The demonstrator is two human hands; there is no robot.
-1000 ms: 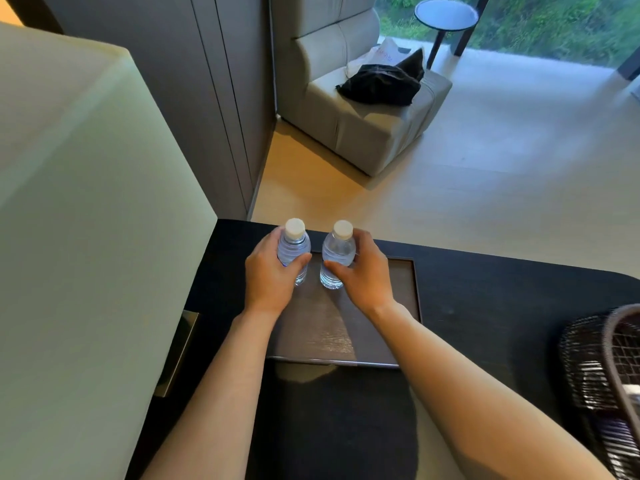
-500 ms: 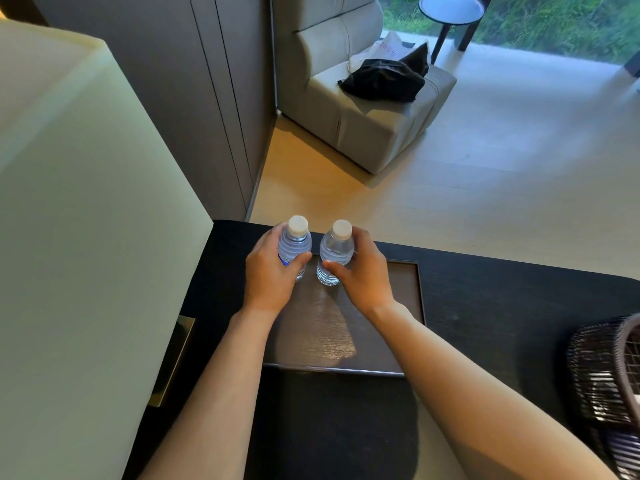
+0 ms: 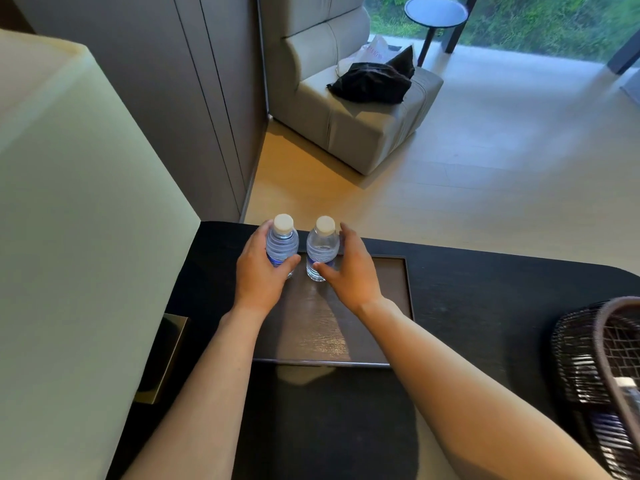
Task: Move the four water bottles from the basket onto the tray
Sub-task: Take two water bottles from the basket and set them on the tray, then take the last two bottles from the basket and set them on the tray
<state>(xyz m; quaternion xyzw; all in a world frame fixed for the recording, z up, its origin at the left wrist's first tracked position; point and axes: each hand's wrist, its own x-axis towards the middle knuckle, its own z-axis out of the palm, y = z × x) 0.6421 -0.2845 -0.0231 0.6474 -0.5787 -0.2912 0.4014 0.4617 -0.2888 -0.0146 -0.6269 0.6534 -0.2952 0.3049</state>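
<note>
Two water bottles now stand upright at the tray's far-left corner, left hand still clasping one while the right hand has loosened its grip, so two remain for the basket.

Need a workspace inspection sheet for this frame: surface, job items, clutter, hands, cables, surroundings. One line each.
Surface: dark table, with a brown tray lying flat on it.
Job's things: left bottle and right bottle stand upright at the tray's far end, white caps on; dark woven basket at the right edge, its contents unclear.
Clutter: nothing seen on the table apart from these.
Grippers: left hand wrapped around the left bottle; right hand against the right bottle, fingers looser.
Cables: nothing seen.
Surroundings: pale lampshade close on the left; grey armchair with dark clothing; round side table by the window.
</note>
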